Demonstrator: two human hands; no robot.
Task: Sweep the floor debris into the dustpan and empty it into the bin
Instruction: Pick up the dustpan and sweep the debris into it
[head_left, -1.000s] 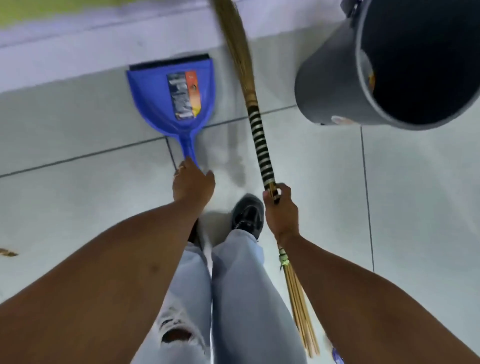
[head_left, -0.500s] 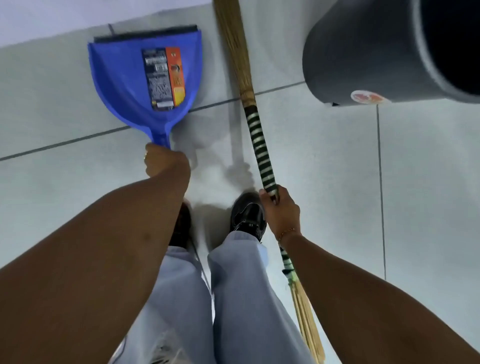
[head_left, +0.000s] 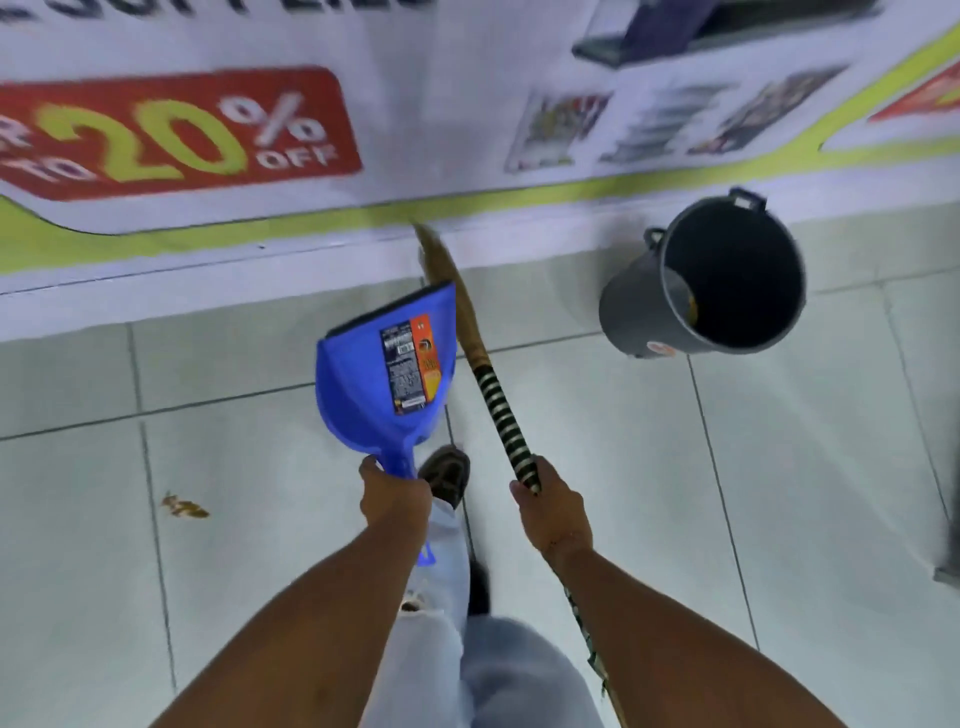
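Note:
My left hand (head_left: 394, 496) grips the handle of a blue dustpan (head_left: 363, 384), which is lifted off the floor and tilted, its labelled inside facing up. My right hand (head_left: 553, 512) is closed around the black-and-white striped handle of a straw broom (head_left: 501, 415); the bristle end points toward the wall, beside the dustpan's right edge. A dark grey bin (head_left: 644, 306) stands open to the right of the broom, near the wall. A small brown piece of debris (head_left: 183, 507) lies on the tiles to the left of my left hand.
The floor is pale tile (head_left: 779, 493). A printed sale banner (head_left: 176, 130) covers the wall ahead. My jeans and a dark shoe (head_left: 445, 475) are between my hands. A dark object (head_left: 948, 561) shows at the right edge.
The dustpan has come up off the floor in my left hand and tilted. The view has risen and pulled back, so the wall banner and whole bin show.

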